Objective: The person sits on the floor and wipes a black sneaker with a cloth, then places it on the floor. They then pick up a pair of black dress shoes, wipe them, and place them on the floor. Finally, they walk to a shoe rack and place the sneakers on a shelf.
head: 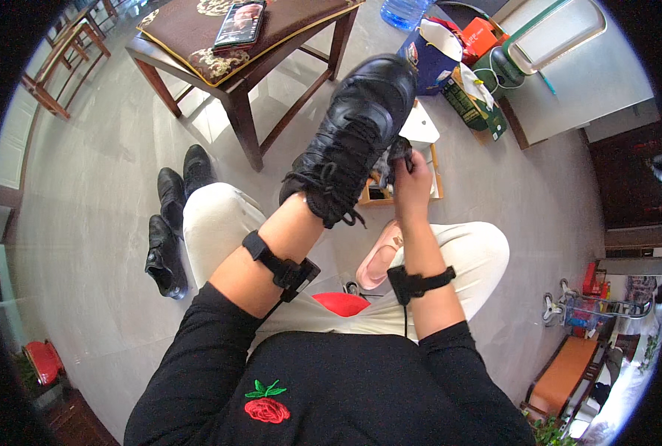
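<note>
My left hand is hidden inside a black lace-up shoe (359,120), which it holds up with the toe pointing away from me. The laces are tied in a bow, with loose ends near the ankle opening. To the right of the shoe, my right hand (413,181) is closed around a dark, crumpled item (401,149), perhaps a cloth, partly behind the shoe's edge. Beneath that hand, an open box (440,192) with tan edges stands on the floor, its contents mostly covered. More black shoes (165,259) stand on the floor to the left of my knee.
A wooden stool (239,100) with a brown patterned cushion and a phone (240,23) stands ahead. At the upper right are a blue bag (428,61), a green carton (470,106) and a water bottle (403,12). A small wheeled cart (582,309) is at the right.
</note>
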Available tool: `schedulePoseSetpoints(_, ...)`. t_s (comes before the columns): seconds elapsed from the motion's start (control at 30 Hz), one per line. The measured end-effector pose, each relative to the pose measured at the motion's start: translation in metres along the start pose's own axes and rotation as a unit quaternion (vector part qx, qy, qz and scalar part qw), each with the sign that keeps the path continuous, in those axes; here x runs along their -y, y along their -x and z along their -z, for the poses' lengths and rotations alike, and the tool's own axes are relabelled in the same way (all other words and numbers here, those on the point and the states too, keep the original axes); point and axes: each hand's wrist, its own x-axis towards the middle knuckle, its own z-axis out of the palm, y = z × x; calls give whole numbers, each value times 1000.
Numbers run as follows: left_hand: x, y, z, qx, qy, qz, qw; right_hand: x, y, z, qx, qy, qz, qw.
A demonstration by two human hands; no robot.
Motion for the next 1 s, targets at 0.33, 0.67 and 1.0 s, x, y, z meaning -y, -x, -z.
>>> schedulePoseSetpoints(0.33,-12,4,-11,20,-177,-101,979,68,-82,19,-19,23,228,973)
schedulePoseSetpoints(0.67,-16,18,2,35,-220,-96,970,46,-20,11,-41,-28,142,989)
schedulePoseSetpoints(1.0,-37,28,-1,91,-314,-127,937,79,-51,33,-34,-61,153,986)
